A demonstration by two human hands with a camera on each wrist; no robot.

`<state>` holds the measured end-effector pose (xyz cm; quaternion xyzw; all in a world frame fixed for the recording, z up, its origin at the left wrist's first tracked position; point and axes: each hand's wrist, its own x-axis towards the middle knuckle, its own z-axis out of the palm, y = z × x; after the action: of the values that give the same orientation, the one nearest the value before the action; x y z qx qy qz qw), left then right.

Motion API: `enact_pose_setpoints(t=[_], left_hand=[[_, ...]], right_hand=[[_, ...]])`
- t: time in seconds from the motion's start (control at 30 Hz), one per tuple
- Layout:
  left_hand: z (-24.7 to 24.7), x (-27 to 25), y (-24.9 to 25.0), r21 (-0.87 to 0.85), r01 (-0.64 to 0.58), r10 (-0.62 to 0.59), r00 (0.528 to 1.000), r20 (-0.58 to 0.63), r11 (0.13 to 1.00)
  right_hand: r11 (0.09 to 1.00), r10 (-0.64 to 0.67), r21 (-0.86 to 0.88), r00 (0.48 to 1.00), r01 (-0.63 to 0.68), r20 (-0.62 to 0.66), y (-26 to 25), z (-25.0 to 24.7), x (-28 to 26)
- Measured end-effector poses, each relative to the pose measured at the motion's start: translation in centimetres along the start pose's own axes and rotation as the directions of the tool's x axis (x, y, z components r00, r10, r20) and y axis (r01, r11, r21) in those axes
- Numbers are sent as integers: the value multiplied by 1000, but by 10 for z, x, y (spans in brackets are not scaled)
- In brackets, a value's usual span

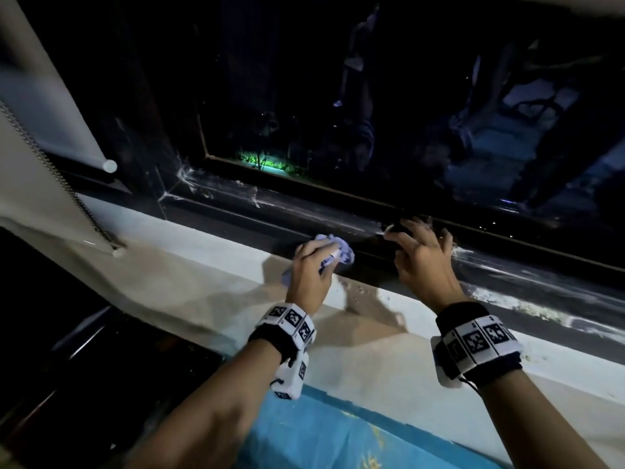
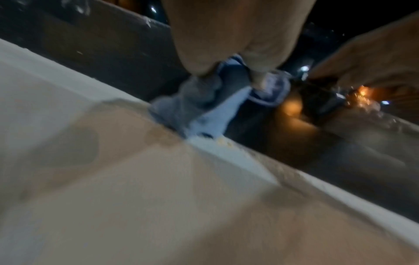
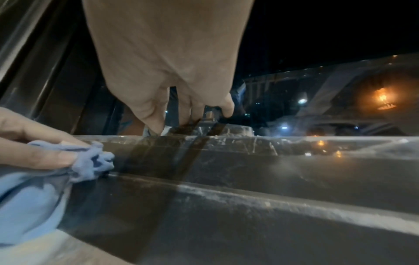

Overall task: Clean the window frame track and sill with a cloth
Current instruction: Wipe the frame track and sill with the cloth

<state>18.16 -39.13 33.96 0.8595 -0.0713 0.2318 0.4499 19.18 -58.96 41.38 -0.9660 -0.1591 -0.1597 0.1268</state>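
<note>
the left hand (image 1: 309, 265) grips the cloth (image 1: 341, 249) on the track (image 1: 236, 216), right hand (image 1: 422, 255) spread on its ledge; dust streaks remain, so much seems left.

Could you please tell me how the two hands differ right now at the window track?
The left hand grips a bunched blue cloth; the right hand holds nothing. The left hand's fingers curl round the cloth; the right hand's fingers spread, tips on the dusty track. Both wear marker wristbands.
</note>
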Motion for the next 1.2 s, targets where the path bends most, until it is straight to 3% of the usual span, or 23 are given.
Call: enact_pose_setpoints(t=[0.07, 0.1, 0.17, 0.23, 0.3, 0.4, 0.53, 0.63, 0.77, 0.87, 0.93, 1.0, 1.03, 1.1, 1.2], left_hand=[[-9, 5, 3, -143, 14, 5, 991, 132, 990], [-16, 9, 4, -191, 29, -7, 993, 114, 981], [-32, 19, -3, -197, 56, -71, 995, -71, 979], [-45, 26, -15, -109, 102, -129, 952, -279, 989], [-45, 31, -24, -42, 173, -176, 921, -346, 984], [-23, 26, -26, 35, 245, -226, 934, -278, 969], [19, 8, -13, 218, 189, -133, 960, -248, 957], [49, -6, 10, 221, 130, -77, 970, -232, 967], [67, -23, 38, -18, -70, 70, 997, 18, 997], [49, -18, 44, -256, -47, 88, 984, 153, 966], [28, -7, 39, -252, -19, 9, 999, -40, 968], [9, 6, 29, -140, 27, -70, 946, -317, 990], [2, 11, 25, -99, 71, -105, 913, -395, 993], [3, 19, 20, -30, 148, -147, 895, -421, 989], [24, 13, 17, 33, 153, -134, 934, -331, 988]], right_hand=[[999, 14, 43, 1000, -13, -7, 1, -1, -3], [998, 23, 64, 1000, -22, -18, 3, -3, -5], [995, 41, 95, 998, -37, -43, 7, -5, -9], [993, 44, 108, 997, -37, -69, 9, -7, -13], [994, 41, 106, 995, -31, -91, 11, -8, -16], [992, 58, 116, 993, -45, -105, 13, -9, -19], [986, 88, 148, 992, -74, -88, 19, -8, -24], [985, 86, 157, 991, -69, -104, 28, -7, -30], [980, 113, 173, 987, -93, -113, 39, -6, -34], [976, 116, 199, 984, -88, -135, 46, -8, -36], [971, 125, 220, 981, -90, -151, 51, -11, -39], [969, 130, 230, 980, -94, -151, 57, -14, -43], [968, 132, 230, 980, -95, -150, 60, -16, -44], [966, 140, 235, 980, -104, -142, 66, -20, -47], [965, 145, 238, 982, -113, -120, 75, -26, -50]])
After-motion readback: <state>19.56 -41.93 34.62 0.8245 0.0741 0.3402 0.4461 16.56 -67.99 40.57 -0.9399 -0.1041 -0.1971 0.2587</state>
